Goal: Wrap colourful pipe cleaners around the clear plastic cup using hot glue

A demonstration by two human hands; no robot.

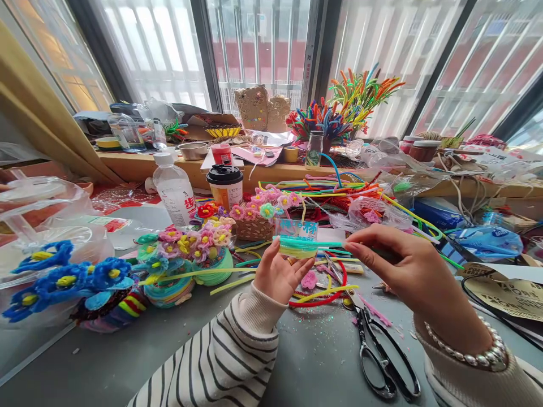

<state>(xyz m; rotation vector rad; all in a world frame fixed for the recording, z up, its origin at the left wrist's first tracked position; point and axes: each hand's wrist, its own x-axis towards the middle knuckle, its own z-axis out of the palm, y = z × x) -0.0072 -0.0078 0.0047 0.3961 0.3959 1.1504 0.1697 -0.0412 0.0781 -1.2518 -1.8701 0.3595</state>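
Note:
A small clear cup with blue lettering rests in my left hand, thumb on its left side and fingers beneath. Teal and yellow pipe cleaners lie around the cup's lower part. My right hand is closed, pinching the end of the teal pipe cleaner, which runs taut across from the cup. A yellow pipe cleaner stretches leftward behind my left hand. Below and between the hands lie a red pipe cleaner and large black-handled scissors.
Pots with blue pipe-cleaner flowers and pink ones stand at left. Behind them are a water bottle and a lidded paper cup. Loose pipe cleaners pile up before a cluttered windowsill. Glitter and scraps dot the grey table.

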